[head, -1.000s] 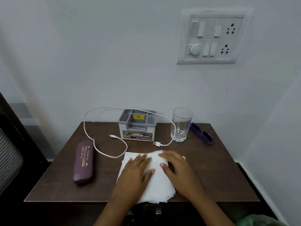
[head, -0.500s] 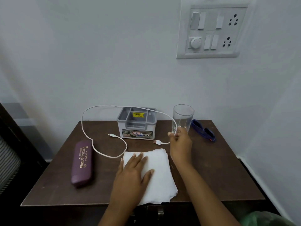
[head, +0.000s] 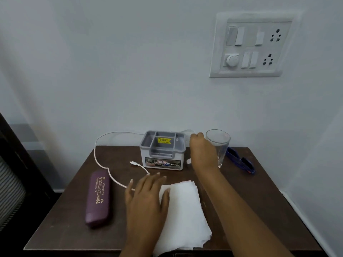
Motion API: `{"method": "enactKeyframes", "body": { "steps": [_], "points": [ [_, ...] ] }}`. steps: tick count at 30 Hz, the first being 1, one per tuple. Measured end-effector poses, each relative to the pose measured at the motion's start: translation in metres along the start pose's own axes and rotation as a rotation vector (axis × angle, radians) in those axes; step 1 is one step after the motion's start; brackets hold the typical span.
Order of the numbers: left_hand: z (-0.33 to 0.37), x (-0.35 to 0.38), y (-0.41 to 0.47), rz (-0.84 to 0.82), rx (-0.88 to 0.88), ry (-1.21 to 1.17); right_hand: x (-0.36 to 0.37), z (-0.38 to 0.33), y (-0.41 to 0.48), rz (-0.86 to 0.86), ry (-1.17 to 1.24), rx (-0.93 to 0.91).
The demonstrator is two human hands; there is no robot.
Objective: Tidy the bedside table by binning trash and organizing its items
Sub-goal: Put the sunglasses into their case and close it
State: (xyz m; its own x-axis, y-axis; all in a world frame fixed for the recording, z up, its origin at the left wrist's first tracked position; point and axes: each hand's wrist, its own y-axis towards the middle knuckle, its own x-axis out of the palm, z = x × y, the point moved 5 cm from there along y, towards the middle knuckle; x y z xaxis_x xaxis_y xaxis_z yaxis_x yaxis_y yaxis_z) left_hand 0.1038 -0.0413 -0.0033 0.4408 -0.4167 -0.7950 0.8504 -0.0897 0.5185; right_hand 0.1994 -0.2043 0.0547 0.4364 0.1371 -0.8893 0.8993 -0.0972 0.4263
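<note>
- Cable (head: 104, 164) is the thing in hand: a white charging lead. It is draped from behind the grey organizer (head: 162, 151), looped out past the table's back-left edge and brought forward to a small connector (head: 132, 162) lying in front of the organizer.
- The right hand (head: 202, 151) is raised between the organizer and the drinking glass (head: 219, 145), knuckles to the camera and fingers curled. A white blur at the fingertips suggests the lead is pinched there, though the fingers themselves are hidden. The USB plug (head: 188, 161) is seen just beside the wrist.
- The left hand (head: 146, 193) is laid flat with fingers straight and spread. Its thumb is on the left edge of the tissue stack (head: 183, 210), and nothing is held.
- From the right hand's grip the lead's slack runs wholly leftward, so gathering would have to be done toward that side. The loose connector end lies nearer the left hand.
- A purple spectacle case (head: 98, 197) is set lengthwise at the left of the bedside table (head: 259, 201).
</note>
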Motion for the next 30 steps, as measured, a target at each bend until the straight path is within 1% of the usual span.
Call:
{"method": "enactKeyframes", "body": {
  "steps": [3,6,10,11,13,15,16,17,18,20,22,24,27,29,30],
  "points": [
    [-0.004,-0.002,0.025,0.056,0.031,0.103,0.011,-0.004,0.000,-0.117,-0.083,-0.006],
    [-0.009,0.004,0.057,-0.003,0.072,0.184,0.021,-0.008,0.000,-0.197,-0.134,-0.058],
    [-0.015,0.009,0.080,-0.095,0.104,0.228,0.021,-0.005,0.004,-0.194,-0.109,-0.065],
    [-0.016,0.006,0.080,-0.090,0.099,0.221,0.019,-0.004,0.003,-0.190,-0.114,-0.065],
    [-0.019,-0.007,0.069,-0.017,0.074,0.175,0.012,-0.002,-0.002,-0.184,-0.111,-0.061],
    [-0.030,-0.026,0.047,0.074,0.011,0.104,0.001,-0.002,-0.014,-0.148,-0.076,-0.051],
    [-0.038,-0.037,0.034,0.115,-0.048,0.073,-0.006,-0.003,-0.023,-0.093,-0.039,-0.050],
    [-0.049,-0.046,0.019,0.148,-0.122,0.057,-0.014,-0.005,-0.034,-0.003,0.023,-0.064],
    [-0.062,-0.052,0.005,0.163,-0.207,0.055,-0.021,-0.010,-0.046,0.071,0.088,-0.080],
    [-0.086,-0.057,-0.015,0.130,-0.392,0.058,-0.025,-0.025,-0.069,0.140,0.181,-0.115],
    [-0.102,-0.055,-0.026,0.030,-0.555,0.006,-0.018,-0.047,-0.092,0.129,0.254,-0.167],
    [-0.105,-0.053,-0.029,-0.045,-0.640,-0.044,-0.007,-0.068,-0.113,0.074,0.291,-0.219],
    [-0.104,-0.053,-0.027,-0.101,-0.673,-0.039,0.006,-0.069,-0.133,0.026,0.270,-0.169],
    [-0.106,-0.052,-0.025,-0.110,-0.672,-0.057,0.014,-0.054,-0.147,0.022,0.170,-0.098],
    [-0.108,-0.052,-0.025,-0.105,-0.671,-0.080,0.020,-0.047,-0.154,-0.030,0.111,-0.074]
  ]
}}
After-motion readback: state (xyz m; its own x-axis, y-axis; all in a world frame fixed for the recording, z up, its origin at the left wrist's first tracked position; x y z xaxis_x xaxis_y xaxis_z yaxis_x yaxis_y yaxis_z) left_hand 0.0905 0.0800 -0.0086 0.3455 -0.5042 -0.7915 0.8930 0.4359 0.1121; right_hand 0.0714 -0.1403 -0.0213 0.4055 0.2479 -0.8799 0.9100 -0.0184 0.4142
